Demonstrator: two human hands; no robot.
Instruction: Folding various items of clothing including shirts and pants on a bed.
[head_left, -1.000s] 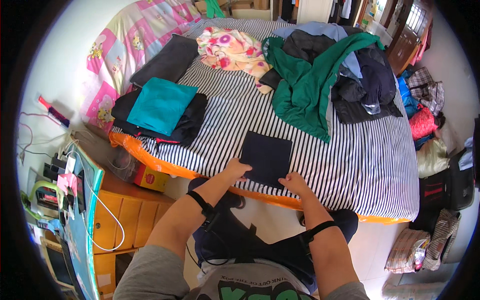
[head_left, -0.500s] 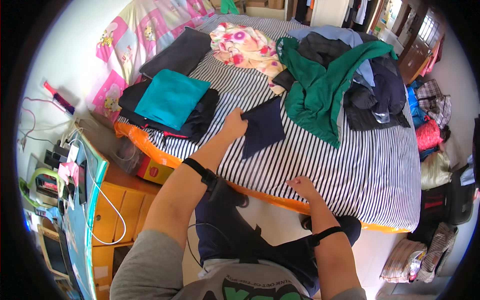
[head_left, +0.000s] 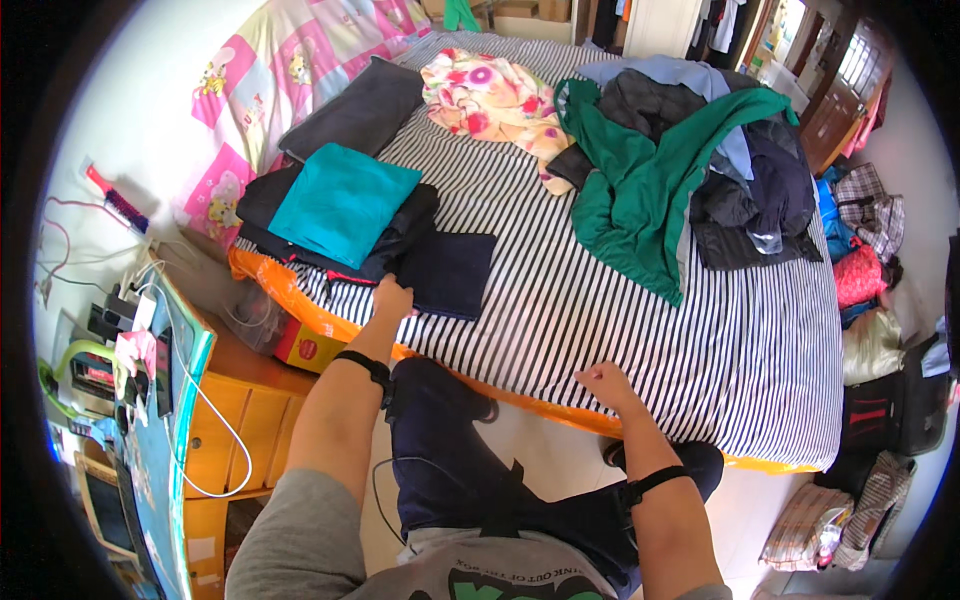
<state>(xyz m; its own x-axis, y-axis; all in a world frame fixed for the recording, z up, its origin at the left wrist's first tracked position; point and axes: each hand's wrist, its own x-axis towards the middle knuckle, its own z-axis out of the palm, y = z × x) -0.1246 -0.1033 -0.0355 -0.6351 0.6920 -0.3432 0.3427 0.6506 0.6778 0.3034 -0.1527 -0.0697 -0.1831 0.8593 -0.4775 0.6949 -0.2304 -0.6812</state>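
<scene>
My left hand (head_left: 393, 297) is closed on the near left corner of a folded navy garment (head_left: 452, 275), which lies flat near the bed's front edge. Right beside it is a stack of folded dark clothes (head_left: 412, 222), topped by a folded teal garment (head_left: 343, 203). My right hand (head_left: 605, 385) is held over the front of the bed, its fingers curled in, with nothing visible in them. A loose green garment (head_left: 635, 190) is spread out farther right, partly over a heap of dark and blue clothes (head_left: 750, 200).
A striped sheet (head_left: 560, 320) covers the bed. Toward the back are a folded dark grey cloth (head_left: 355, 105) and a crumpled floral cloth (head_left: 490, 95). A desk with a cable (head_left: 225, 400) stands at the left. Bags and bundled clothes (head_left: 865, 270) line the right side.
My left hand has moved left and nearer with the folded navy garment, which now lies against the stack. My right hand has barely moved.
</scene>
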